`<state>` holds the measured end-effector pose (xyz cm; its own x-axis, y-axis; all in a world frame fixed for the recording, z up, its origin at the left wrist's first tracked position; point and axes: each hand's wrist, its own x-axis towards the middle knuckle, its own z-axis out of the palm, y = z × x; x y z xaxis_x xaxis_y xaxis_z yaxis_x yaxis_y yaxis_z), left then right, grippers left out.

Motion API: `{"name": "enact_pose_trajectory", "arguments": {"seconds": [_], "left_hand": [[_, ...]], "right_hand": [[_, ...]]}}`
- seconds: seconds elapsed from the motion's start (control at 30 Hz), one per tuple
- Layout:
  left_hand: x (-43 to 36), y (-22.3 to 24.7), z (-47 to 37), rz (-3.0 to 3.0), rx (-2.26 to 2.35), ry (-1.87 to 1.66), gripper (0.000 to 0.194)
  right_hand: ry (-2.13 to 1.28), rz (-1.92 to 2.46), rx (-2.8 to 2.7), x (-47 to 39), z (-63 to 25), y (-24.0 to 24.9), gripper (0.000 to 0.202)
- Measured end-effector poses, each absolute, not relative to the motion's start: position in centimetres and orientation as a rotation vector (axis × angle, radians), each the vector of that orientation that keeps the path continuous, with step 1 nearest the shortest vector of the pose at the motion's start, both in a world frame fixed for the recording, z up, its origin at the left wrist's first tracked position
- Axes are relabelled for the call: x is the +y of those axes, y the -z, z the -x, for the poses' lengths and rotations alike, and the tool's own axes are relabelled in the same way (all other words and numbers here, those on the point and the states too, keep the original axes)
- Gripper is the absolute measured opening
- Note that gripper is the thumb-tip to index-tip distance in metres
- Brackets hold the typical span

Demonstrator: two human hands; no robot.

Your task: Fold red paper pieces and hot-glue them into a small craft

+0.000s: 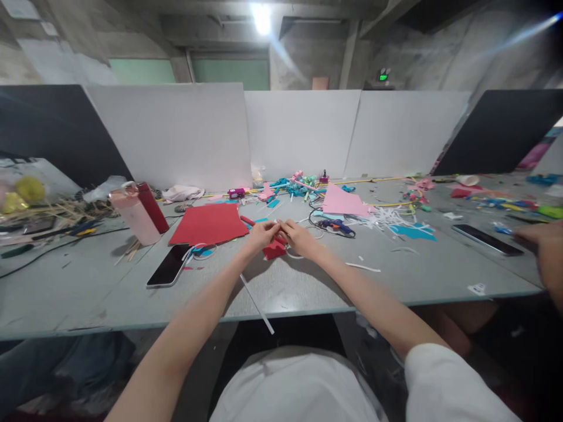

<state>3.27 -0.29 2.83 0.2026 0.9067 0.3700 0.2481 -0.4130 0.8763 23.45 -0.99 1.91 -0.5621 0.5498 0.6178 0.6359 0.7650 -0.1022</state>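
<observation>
Head view | hands [263, 233] meeting, fingers curled | red piece [274, 250] beneath | grip cannot be told

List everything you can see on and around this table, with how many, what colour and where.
Flat rectangular sheet: one, red, table left
Slim bottles: two, pink and red, far left
Flat phones: two, black-screened, left and right
Cut sheet: one, pink, behind hands
Glue gun: one, dark blue, right of hands
Thin strips: many, white, right
Upright panels: three white, two black, behind
Small folded-looking piece: one, red, at fingertips
Another person's hand: one, far right
Own hands: two, left, right, fingertips together
</observation>
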Motion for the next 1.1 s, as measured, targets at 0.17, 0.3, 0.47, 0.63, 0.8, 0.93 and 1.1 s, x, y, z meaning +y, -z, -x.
{"name": "enact_pose_trajectory", "arguments": {"seconds": [0.17, 0.3, 0.47, 0.63, 0.8, 0.93, 1.1], "left_hand": [[0.1, -2.7, -3.0, -1.839, 1.158, -1.238, 0.046], [-0.1, -2.7, -2.9, -1.821, 1.172, -1.234, 0.044], [-0.7, -3.0, -3.0, -1.799, 1.094, -1.217, 0.045], [-1.0, -3.1, -3.2, -1.67, 0.967, -1.155, 0.048], [-1.1, -3.2, -3.1, -1.611, 0.907, -1.168, 0.05], [-1.0, -3.4, -3.1, -1.553, 0.888, -1.144, 0.05], [-1.2, -3.3, -3.2, -1.523, 0.908, -1.139, 0.05]], "right_hand": [[0.11, 0.87, -2.292, -1.4, -23.9, -2.7, 0.045], [0.131, 0.859, -2.336, -1.5, -24.4, -3.3, 0.036], [0.108, 0.879, -2.337, -1.1, -24.6, -3.1, 0.032], [0.065, 0.838, -2.34, -0.8, -24.7, -3.0, 0.032], [-0.013, 0.813, -2.309, -0.6, -24.8, -3.2, 0.031], [-0.117, 0.755, -2.285, -0.4, -24.9, -3.3, 0.03], [-0.212, 0.778, -2.241, -0.4, -25.0, -3.6, 0.029]]}}
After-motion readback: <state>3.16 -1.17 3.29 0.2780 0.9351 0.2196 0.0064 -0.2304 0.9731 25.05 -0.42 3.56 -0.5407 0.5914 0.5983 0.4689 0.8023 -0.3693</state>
